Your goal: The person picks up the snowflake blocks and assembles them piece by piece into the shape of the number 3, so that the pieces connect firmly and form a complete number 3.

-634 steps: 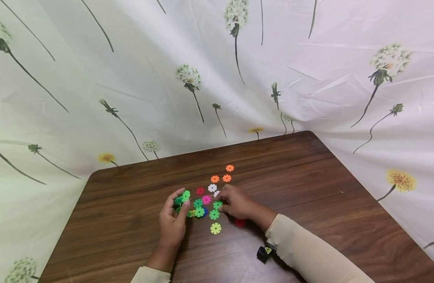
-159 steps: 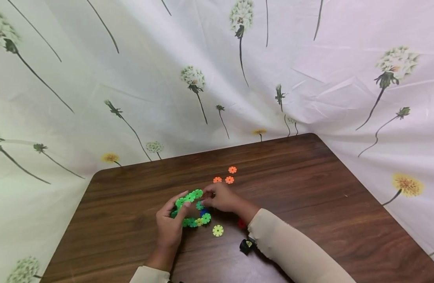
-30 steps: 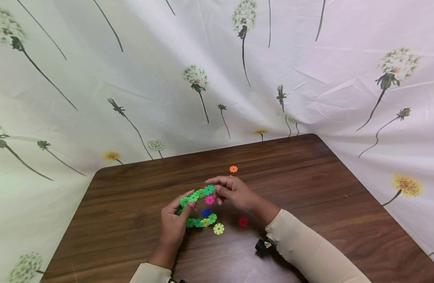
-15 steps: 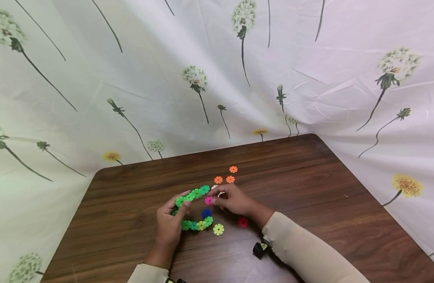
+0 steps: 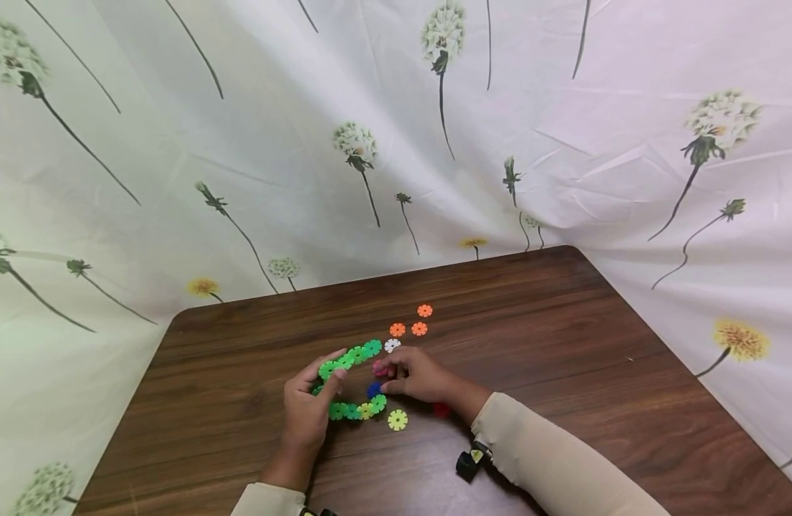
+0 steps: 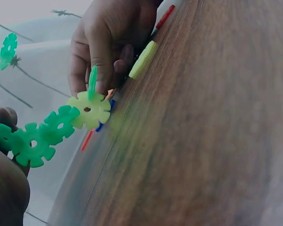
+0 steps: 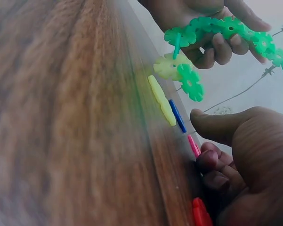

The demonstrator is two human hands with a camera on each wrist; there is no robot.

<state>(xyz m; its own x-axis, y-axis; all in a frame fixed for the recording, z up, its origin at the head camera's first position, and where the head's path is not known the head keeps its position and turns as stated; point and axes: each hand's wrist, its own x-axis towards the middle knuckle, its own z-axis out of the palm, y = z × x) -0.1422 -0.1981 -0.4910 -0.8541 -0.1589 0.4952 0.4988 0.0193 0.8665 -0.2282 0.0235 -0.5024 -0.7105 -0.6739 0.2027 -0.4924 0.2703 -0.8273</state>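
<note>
My left hand (image 5: pixel 309 405) holds a curved chain of linked notched plastic discs (image 5: pixel 358 355), mostly green with one yellow, raised off the table. The chain's two ends point right, one far, one near. My right hand (image 5: pixel 424 376) is low over the table beside the chain. Its fingertips are at a pink disc (image 5: pixel 378 369), partly covered, and its thumb is beside a blue disc (image 5: pixel 373 390). In the right wrist view a gap shows between thumb and curled fingers, with the pink disc (image 7: pixel 193 146) lying flat by the fingers.
Three orange discs (image 5: pixel 398 329) and a white disc (image 5: pixel 392 345) lie beyond my right hand. A loose yellow disc (image 5: pixel 398 420) lies nearer, and a red disc (image 5: pixel 441 409) is partly under the right forearm. A floral cloth (image 5: pixel 273 143) hangs behind the wooden table (image 5: pixel 531 315).
The chain has grown longer since the earliest frame. Within the last second my right hand has left its teal far end and come down over the pink and blue discs.
</note>
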